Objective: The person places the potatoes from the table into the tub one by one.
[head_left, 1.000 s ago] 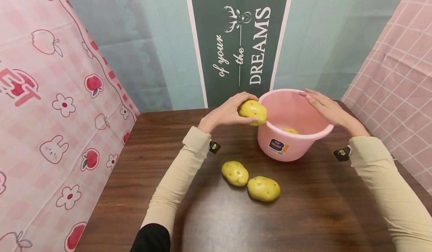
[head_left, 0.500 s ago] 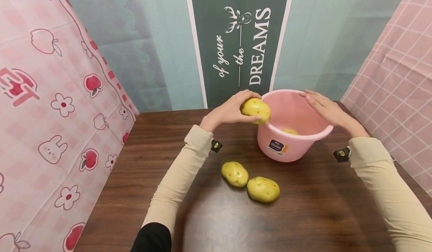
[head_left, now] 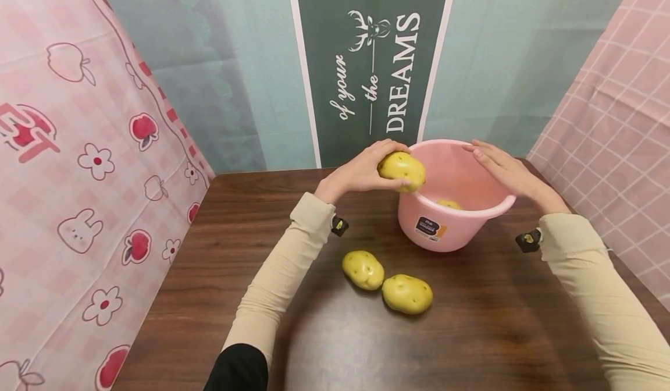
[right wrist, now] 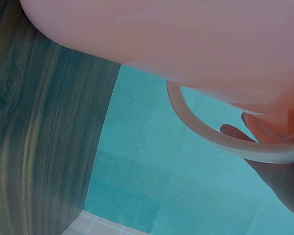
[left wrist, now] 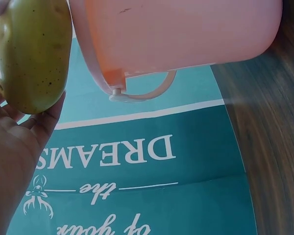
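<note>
My left hand (head_left: 361, 171) grips a yellow potato (head_left: 403, 171), fingers over its top and thumb along its near side. This potato overlaps the left rim of a pink bucket (head_left: 445, 228); the left wrist view shows it just outside the wall. Inside the bucket another potato (head_left: 449, 204) partly shows, its lower part hidden by the near wall. My right hand (head_left: 506, 173) rests across the bucket's right rim with fingers extended. Two more potatoes, a left one (head_left: 363, 270) and a right one (head_left: 407, 294), lie close together on the table in front of the bucket.
The dark wooden table (head_left: 251, 251) ends at a teal and green cloth (head_left: 209, 77) behind it. A pink patterned cloth (head_left: 99, 158) hangs on the left, a pink checked one (head_left: 607, 106) on the right. Side handles, such as the right-hand handle (right wrist: 198, 126), stick out from the bucket.
My left hand has moved slightly to the right with its potato, further over the bucket's left rim. The right hand, bucket and table potatoes stay nearly where they were.
</note>
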Motion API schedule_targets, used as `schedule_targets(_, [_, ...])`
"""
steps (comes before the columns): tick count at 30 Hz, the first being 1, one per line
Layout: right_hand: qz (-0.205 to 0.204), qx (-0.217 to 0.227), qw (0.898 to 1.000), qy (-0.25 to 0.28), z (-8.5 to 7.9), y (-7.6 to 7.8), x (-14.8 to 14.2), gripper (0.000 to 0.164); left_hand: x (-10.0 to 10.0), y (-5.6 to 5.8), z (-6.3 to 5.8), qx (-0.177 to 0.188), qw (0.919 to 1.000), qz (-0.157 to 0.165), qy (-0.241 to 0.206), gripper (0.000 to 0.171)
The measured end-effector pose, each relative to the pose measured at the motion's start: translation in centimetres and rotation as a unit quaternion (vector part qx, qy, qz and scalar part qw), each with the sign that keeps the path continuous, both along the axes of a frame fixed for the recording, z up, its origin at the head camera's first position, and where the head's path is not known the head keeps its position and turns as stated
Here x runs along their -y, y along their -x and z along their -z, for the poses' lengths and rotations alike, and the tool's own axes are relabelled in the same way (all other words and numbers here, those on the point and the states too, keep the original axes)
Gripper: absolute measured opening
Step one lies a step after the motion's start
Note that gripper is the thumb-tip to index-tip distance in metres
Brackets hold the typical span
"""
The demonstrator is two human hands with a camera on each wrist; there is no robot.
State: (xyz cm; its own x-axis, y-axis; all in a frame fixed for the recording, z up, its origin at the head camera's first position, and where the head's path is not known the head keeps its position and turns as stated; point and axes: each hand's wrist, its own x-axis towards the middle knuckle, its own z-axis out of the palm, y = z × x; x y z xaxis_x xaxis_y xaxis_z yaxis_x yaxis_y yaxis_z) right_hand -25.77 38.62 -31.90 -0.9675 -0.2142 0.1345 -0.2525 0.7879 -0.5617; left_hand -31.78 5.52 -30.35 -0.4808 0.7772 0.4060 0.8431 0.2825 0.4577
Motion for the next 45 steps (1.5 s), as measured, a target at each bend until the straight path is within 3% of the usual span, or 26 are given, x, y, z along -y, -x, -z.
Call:
schedule_targets(24, [0.008,-0.008,1.000,-0.001,0.5,1.0,0.4,0.051,-1.3,1.6,-0.1,0.001,0.9999,0.011,0.012,0.063])
schedule_targets(45, [0.018,-0.001,1.000,0.002,0.8,1.5,0.9,0.052,-2.5,2.8,0.1,-0.024,0.9991,0.023,0.025,0.061])
